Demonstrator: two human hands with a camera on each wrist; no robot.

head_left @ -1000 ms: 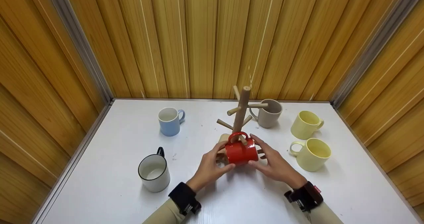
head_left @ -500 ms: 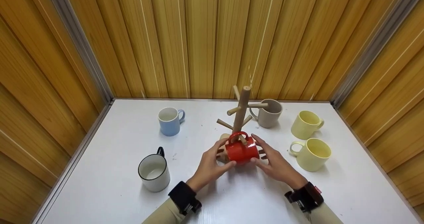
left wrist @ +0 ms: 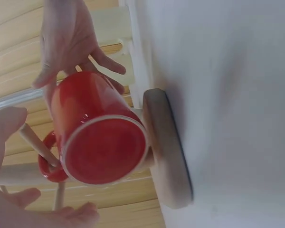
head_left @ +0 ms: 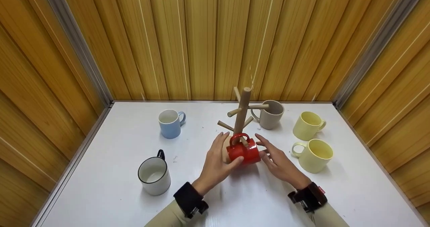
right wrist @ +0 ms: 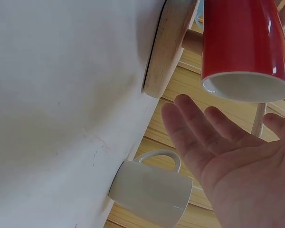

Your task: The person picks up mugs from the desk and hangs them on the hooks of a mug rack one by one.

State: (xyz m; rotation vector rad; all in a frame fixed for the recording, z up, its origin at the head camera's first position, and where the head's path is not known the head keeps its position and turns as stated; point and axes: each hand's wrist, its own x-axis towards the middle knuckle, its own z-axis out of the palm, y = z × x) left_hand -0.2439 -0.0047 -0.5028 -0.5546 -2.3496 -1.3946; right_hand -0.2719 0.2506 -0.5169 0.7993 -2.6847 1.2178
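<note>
A red mug (head_left: 247,155) hangs by its handle on a low front peg of the wooden mug tree (head_left: 242,111), tilted on its side above the table. My left hand (head_left: 215,165) is beside its base end, fingers spread. In the left wrist view, a gap shows between those fingers and the mug's red underside (left wrist: 106,151). On the other side, my right hand (head_left: 282,165) is held near the rim with its fingers extended. The right wrist view shows the right palm (right wrist: 247,166) turned up, apart from the mug's white-lined mouth (right wrist: 247,86).
A taupe mug (head_left: 271,117) stands behind the tree. Two yellow mugs (head_left: 307,126) stand at the right. At the left are a blue mug (head_left: 170,128) and a white mug with a black handle (head_left: 155,180). Wood-patterned walls (head_left: 198,42) border the white table (head_left: 111,173).
Both hands have let go of the red mug and moved slightly apart. It stays hanging on the peg, tilted a little more. The head view has shifted slightly.
</note>
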